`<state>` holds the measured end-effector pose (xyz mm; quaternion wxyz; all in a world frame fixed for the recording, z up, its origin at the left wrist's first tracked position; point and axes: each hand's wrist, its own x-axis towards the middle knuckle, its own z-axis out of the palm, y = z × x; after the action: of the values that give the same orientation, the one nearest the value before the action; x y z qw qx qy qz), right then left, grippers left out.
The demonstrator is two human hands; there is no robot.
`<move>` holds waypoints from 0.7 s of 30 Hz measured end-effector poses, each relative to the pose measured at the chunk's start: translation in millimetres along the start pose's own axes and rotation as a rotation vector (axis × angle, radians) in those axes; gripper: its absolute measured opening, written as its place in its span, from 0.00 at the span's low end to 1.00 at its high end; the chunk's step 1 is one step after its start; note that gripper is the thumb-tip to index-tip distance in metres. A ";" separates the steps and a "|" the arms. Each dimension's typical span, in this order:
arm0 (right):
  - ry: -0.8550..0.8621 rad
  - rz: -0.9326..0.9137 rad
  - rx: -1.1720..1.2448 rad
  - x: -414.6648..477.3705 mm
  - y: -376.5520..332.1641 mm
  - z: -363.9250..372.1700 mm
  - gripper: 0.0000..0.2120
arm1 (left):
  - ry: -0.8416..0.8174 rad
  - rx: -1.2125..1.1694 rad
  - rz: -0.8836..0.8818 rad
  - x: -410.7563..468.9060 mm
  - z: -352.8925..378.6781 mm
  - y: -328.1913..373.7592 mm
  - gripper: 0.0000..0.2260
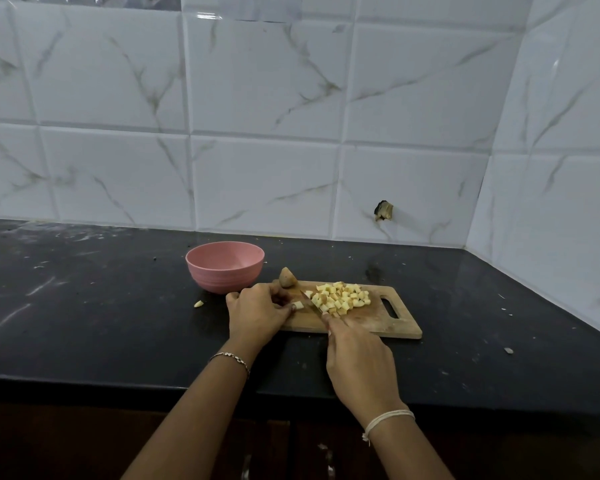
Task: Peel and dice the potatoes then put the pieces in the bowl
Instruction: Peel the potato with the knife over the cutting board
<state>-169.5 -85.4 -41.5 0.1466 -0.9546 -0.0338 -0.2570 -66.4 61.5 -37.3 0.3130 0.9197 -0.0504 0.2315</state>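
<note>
Domestic kitchen. Identified by: black stone countertop under the wooden cutting board; white marble-pattern wall tiles behind the board, turning a corner to its right; pink bowl just beside its far left corner; diced potato heaped on it; dark cabinet fronts below, nearer than the board.
</note>
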 end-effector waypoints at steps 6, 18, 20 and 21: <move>0.012 -0.022 0.063 -5.0 -1.9 -3.0 0.09 | -0.016 -0.017 -0.036 -0.9 -0.9 0.5 0.06; -0.114 -0.126 -0.072 5.1 -11.8 -7.0 0.06 | -0.028 -0.051 -0.048 0.0 -1.0 0.7 0.06; -0.119 -0.143 -0.089 6.0 -12.8 -8.6 0.07 | -0.032 -0.054 -0.046 -0.1 -1.2 1.0 0.06; -0.119 -0.146 -0.097 6.2 -13.4 -9.4 0.07 | -0.031 -0.053 -0.046 -0.2 -1.1 1.0 0.06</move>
<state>-170.6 -75.5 -27.1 0.0791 -0.9691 -0.0994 -0.2113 -67.2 61.4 -36.0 0.3417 0.9155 -0.0401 0.2086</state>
